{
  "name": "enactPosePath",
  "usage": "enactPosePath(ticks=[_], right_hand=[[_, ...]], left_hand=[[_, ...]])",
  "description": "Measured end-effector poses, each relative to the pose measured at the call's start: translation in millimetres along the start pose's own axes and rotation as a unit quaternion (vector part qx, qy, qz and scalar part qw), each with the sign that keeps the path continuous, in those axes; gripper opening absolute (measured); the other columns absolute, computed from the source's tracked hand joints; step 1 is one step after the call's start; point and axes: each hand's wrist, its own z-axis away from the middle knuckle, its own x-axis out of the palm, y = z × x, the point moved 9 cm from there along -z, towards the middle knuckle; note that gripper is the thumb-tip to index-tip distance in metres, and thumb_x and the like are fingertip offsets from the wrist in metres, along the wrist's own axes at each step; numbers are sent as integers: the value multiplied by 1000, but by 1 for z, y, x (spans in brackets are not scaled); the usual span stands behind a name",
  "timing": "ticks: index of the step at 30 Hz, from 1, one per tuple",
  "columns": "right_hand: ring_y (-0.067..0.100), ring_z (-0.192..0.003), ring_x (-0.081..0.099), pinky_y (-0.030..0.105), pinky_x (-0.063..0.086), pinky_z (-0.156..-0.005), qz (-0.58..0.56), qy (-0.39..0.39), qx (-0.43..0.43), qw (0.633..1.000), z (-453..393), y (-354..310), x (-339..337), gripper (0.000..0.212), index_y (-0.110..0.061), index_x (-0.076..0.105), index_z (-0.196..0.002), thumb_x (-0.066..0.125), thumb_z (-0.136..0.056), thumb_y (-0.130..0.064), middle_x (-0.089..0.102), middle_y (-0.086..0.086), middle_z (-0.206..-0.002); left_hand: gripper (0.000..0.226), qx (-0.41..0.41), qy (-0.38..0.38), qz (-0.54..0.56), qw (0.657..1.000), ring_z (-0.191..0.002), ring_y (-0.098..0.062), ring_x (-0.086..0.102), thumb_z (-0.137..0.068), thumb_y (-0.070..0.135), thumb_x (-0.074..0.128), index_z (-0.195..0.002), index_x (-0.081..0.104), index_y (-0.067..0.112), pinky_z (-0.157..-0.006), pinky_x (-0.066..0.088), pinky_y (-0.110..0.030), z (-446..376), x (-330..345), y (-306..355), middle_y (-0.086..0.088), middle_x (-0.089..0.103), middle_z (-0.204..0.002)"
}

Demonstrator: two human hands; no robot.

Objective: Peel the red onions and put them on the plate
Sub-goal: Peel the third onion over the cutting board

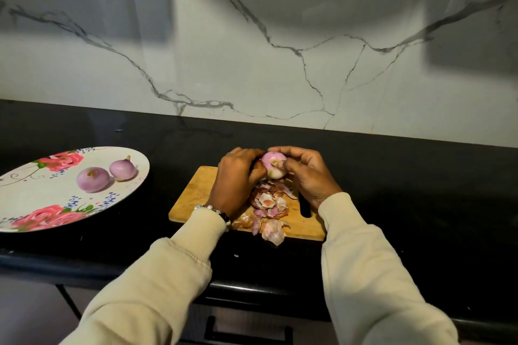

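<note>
Both my hands hold one pale pink, mostly peeled red onion (pixel 273 166) above the wooden cutting board (pixel 196 193). My left hand (pixel 236 176) grips it from the left with curled fingers, and my right hand (pixel 305 173) curls round its right side, thumb on the root end. A heap of onion skins (pixel 269 210) lies on the board beneath. Two peeled onions (pixel 93 179) (pixel 122 168) rest on the floral plate (pixel 42 199) at the left.
The black countertop (pixel 420 190) runs under a white marble backsplash (pixel 280 50). The board has a dark handle slot (pixel 305 209) at its right end. The counter's front edge and a drawer front lie below my sleeves.
</note>
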Motion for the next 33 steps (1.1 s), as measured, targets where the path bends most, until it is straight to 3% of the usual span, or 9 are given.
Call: enactPosePath(ticks=[4, 8, 13, 19, 23, 27, 33], right_hand=[[26, -101, 69, 36, 56, -85, -6, -8, -11, 1000, 1, -3, 2, 33, -15, 76, -101, 53, -91, 7, 74, 11, -104], [25, -101, 70, 35, 56, -83, -4, -15, -15, 1000, 2, -5, 3, 30, -14, 75, -103, 56, -90, 5, 74, 9, -104], [26, -104, 69, 32, 57, -80, -16, -17, -16, 1000, 1, -5, 4, 28, -16, 76, -102, 63, -79, -9, 74, 7, -107], [23, -103, 67, 31, 58, -81, -34, -27, -23, 999, 2, -11, 6, 31, -11, 72, -105, 52, -93, 9, 73, 6, -106], [20, -98, 68, 27, 59, -76, -73, -33, -25, 996, 4, -14, 10, 32, -8, 70, -105, 50, -92, 13, 75, 2, -100], [20, -97, 69, 27, 60, -75, -104, -39, -23, 994, 4, -15, 12, 32, -4, 67, -110, 49, -91, 15, 74, 5, -102], [25, -103, 68, 32, 60, -79, -129, -36, -25, 991, 5, -15, 11, 33, -3, 67, -111, 51, -89, 16, 71, 10, -110]], left_hand=[[29, -9, 3, 11, 1000, -84, -20, 59, -86, 20, 61, -110, 70, 7, -73, 48, -33, 0, -1, -1, -8, 71, -94], [25, -23, 10, 19, 1000, -85, -18, 59, -87, 10, 65, -111, 71, 9, -74, 45, -29, 0, -2, -4, -8, 71, -95], [23, -107, 44, 84, 990, -81, -16, 65, -88, 12, 58, -105, 74, 14, -75, 55, -37, 0, -3, -23, -6, 71, -92], [20, -167, 59, 154, 972, -77, -12, 67, -88, 5, 60, -101, 74, 10, -74, 58, -39, 2, -5, -25, 0, 72, -86], [17, -207, 72, 211, 953, -75, -13, 69, -86, 3, 62, -95, 74, 9, -71, 59, -38, 2, -4, -33, 0, 73, -82], [16, -223, 78, 238, 942, -75, -9, 68, -87, 2, 63, -94, 74, 10, -68, 56, -28, 2, -4, -35, 1, 72, -82], [15, -217, 83, 247, 941, -80, -11, 70, -88, 4, 63, -97, 74, 7, -75, 59, -32, 1, -4, -37, 0, 73, -87]])
